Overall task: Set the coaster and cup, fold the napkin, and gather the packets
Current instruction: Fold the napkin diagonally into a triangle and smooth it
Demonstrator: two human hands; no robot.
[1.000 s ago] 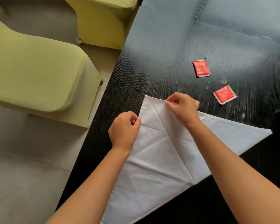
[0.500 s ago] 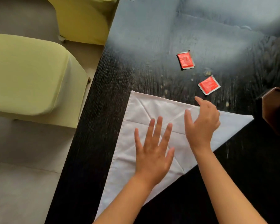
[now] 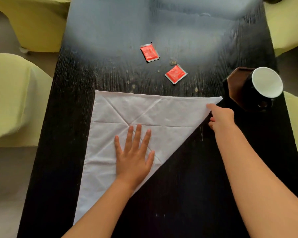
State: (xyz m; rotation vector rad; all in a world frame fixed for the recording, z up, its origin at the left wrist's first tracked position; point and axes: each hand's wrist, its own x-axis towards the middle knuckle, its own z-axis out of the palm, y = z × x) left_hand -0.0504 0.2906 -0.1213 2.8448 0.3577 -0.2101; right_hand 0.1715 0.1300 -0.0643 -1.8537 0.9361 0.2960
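Note:
A white napkin lies folded into a triangle on the black table. My left hand presses flat on its middle, fingers spread. My right hand is at the napkin's right tip, index finger stretched onto the cloth edge and the other fingers curled; whether it pinches the cloth I cannot tell. Two red packets lie apart on the table beyond the napkin. At the right a black cup with a white inside stands on a brown hexagonal coaster.
Yellow-green covered chairs stand on both sides: two at the left, others at the right. The table's left edge runs close to the napkin's left side. Crumbs dot the tabletop near the packets.
Both hands let go of the napkin's top corner. The left hand flattened on the cloth and stayed; the right hand slid along the fold to the right tip. The view swung right, showing cup and coaster.

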